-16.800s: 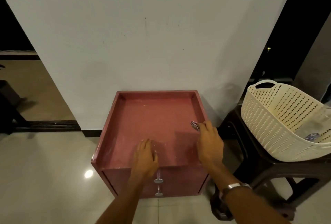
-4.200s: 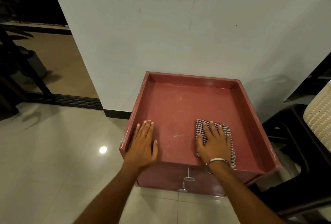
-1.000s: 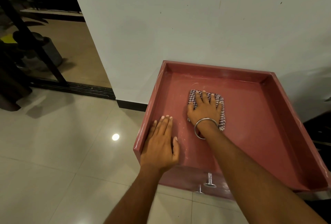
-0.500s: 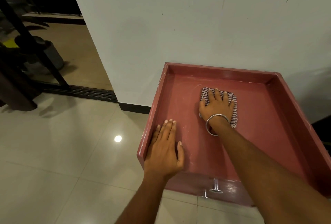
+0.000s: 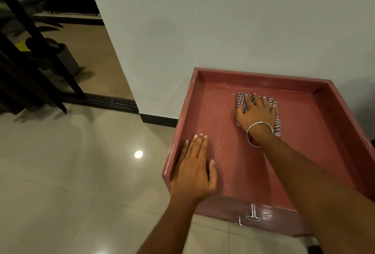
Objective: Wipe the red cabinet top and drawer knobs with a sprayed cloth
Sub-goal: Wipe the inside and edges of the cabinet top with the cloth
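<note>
Toward the back edge of the red cabinet top lies the cloth, a folded pad checked in dark and white, flat on the recessed surface and nearer the left rim than the right. Over it the right hand presses with straight, spread fingers, its grip wide and flat; a metal bangle circles the wrist. Pale scuffs streak the red surface. At the front left corner the left hand rests flat, fingers straight and together, against the raised rim. Two metal drawer knobs stick out below the front edge. Glossy floor tiles and a white wall surround the cabinet.
</note>
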A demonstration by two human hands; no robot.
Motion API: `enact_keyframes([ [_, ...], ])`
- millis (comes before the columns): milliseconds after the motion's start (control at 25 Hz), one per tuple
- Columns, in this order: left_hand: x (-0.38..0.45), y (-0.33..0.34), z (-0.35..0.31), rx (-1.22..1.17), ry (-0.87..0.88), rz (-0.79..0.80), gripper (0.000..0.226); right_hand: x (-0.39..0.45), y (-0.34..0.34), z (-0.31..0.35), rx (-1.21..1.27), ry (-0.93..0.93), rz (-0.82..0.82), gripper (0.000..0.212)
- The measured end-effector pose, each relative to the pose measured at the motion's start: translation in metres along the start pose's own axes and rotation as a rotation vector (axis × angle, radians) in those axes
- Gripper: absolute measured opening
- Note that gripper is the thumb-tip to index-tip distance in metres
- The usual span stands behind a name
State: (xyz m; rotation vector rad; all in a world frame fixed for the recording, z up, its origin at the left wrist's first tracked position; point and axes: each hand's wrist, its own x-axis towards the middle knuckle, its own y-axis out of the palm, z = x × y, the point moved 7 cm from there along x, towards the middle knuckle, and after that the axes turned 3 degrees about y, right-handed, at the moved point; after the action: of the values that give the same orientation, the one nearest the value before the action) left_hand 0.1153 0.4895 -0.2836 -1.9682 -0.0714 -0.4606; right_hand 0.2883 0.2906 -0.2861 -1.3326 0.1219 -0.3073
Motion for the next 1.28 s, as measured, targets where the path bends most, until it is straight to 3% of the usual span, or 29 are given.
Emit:
enact_keyframes([
  [240,0.000,0.005,0.002,-0.015,0.004,0.026,0.061,0.010,0.012,0.049,0.057,-0.116,0.045,0.056],
  [360,0.000,0.004,0.002,-0.006,-0.002,0.021,0.061,0.020,0.009,0.036,0.056,-0.154,0.034,0.053],
  [520,0.000,0.004,0.002,-0.023,-0.005,0.027,0.061,0.035,0.005,0.001,0.029,-0.043,0.030,0.054],
  [840,0.001,0.005,0.001,-0.034,0.002,0.041,0.062,0.036,0.018,0.053,0.009,-0.091,0.104,0.057],
  [1120,0.000,0.005,0.002,-0.036,0.002,0.043,0.062,0.053,0.007,0.009,-0.013,-0.050,0.078,0.058],
  [1280,0.000,0.003,0.000,-0.030,0.005,0.032,0.062,0.047,0.010,0.029,0.009,0.025,0.081,0.058],
])
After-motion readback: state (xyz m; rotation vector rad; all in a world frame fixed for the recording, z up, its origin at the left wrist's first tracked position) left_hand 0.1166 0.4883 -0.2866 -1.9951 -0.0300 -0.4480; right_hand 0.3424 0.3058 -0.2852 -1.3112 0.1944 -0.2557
